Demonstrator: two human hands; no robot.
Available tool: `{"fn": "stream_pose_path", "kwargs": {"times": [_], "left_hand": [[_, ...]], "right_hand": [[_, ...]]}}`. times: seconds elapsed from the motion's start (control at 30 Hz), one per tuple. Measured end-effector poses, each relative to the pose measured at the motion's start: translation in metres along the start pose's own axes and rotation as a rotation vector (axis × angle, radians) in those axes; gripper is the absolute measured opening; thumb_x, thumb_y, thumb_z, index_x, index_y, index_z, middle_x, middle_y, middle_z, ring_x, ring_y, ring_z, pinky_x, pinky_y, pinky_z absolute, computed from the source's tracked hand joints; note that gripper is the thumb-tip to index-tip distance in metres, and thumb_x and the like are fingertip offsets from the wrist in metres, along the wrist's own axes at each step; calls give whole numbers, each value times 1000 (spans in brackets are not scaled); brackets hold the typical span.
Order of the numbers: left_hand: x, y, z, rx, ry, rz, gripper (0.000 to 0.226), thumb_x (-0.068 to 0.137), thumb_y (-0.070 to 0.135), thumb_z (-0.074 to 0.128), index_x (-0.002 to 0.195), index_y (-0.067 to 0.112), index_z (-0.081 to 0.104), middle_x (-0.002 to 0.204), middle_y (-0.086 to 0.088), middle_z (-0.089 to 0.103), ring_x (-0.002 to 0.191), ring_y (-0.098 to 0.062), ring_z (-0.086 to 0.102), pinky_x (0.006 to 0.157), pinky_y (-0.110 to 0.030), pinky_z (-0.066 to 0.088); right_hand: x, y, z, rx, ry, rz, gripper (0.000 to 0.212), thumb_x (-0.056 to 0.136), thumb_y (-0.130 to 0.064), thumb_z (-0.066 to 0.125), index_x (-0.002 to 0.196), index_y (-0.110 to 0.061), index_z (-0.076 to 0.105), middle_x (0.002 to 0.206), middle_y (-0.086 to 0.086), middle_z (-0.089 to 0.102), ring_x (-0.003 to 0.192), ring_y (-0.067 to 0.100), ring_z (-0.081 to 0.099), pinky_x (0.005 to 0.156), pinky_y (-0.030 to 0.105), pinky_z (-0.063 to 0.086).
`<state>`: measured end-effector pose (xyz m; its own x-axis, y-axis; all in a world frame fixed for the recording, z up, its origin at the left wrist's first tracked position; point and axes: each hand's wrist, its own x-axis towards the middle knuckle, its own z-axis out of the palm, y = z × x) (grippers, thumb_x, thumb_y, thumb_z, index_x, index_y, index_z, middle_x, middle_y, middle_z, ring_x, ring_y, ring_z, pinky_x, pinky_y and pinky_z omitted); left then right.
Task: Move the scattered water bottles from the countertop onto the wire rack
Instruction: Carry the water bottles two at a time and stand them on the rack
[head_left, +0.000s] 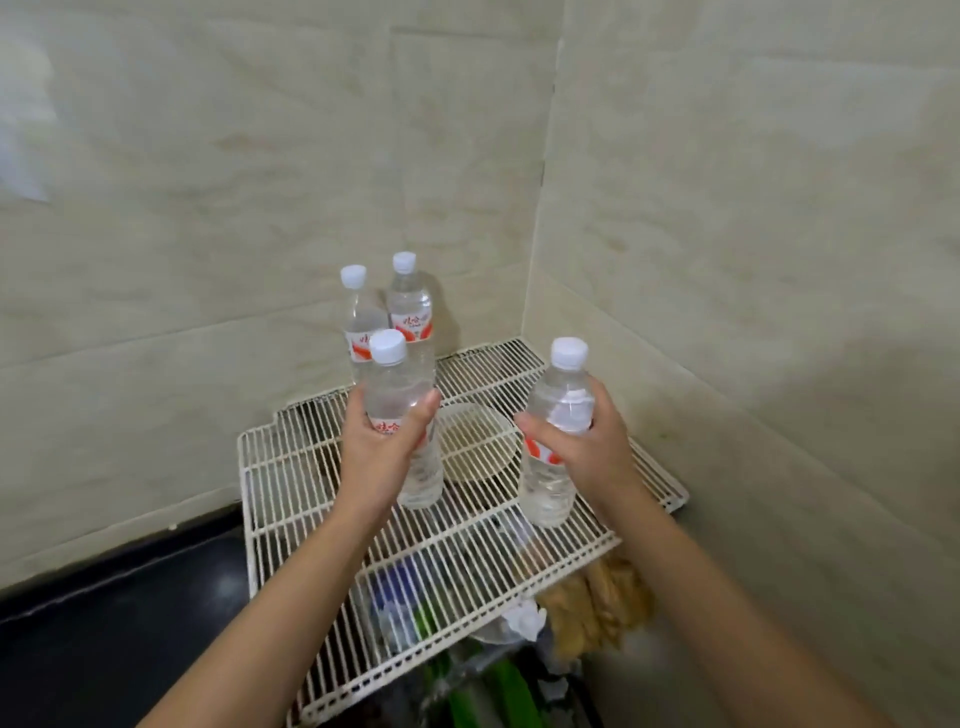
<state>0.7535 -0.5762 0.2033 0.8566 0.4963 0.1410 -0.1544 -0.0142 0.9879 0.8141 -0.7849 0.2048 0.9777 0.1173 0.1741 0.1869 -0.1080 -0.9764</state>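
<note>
A white wire rack (291, 467) fills the corner between two tiled walls. Two clear water bottles with white caps and red-and-white labels stand upright at its far edge: one on the left (357, 317), one just right of it (410, 306). My left hand (376, 449) grips a third bottle (397, 395) around its middle, upright over the rack's centre. My right hand (587, 447) grips a fourth bottle (558, 410) the same way over the rack's right side. Whether either held bottle's base touches the wires is unclear.
A pale round bowl (480, 441) shows between the two held bottles. Under the rack lie mixed items: something blue (397, 587), green packaging (509, 686), a brownish bundle (597, 603). A dark countertop (104, 634) runs to the left. Walls close the back and right.
</note>
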Motion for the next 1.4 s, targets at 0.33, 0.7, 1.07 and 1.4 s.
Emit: {"fn": "stream_pose_path", "kwargs": {"times": [0.33, 0.7, 1.07, 1.4], "left_hand": [[3, -15, 38, 254, 238, -57, 88, 68, 57, 83, 139, 25, 42, 125, 4, 63, 110, -13, 65, 89, -34, 57], [4, -20, 42, 298, 277, 7, 80, 72, 51, 77, 138, 26, 40, 122, 6, 61, 106, -7, 63, 79, -23, 52], [11, 10, 11, 376, 91, 266, 40, 94, 51, 55, 134, 49, 47, 130, 26, 59, 121, -2, 58, 97, -31, 51], [76, 34, -44, 281, 252, 164, 31, 93, 35, 66, 122, 23, 70, 108, 7, 76, 102, -11, 71, 81, -33, 61]], "right_hand": [[77, 36, -1, -81, -337, -46, 94, 62, -33, 96, 132, -44, 35, 128, -14, 50, 119, 10, 54, 97, 29, 46], [89, 62, -32, -141, -474, -70, 103, 57, -53, 95, 143, -45, 40, 130, -17, 61, 118, 6, 62, 98, 42, 56], [106, 4, -12, 35, -485, -95, 39, 91, -63, 51, 113, -35, 69, 109, -2, 75, 103, 14, 71, 87, 30, 54], [168, -32, 36, -399, -318, -232, 29, 91, -55, 65, 96, -26, 65, 87, -12, 69, 84, 14, 67, 78, 37, 53]]}}
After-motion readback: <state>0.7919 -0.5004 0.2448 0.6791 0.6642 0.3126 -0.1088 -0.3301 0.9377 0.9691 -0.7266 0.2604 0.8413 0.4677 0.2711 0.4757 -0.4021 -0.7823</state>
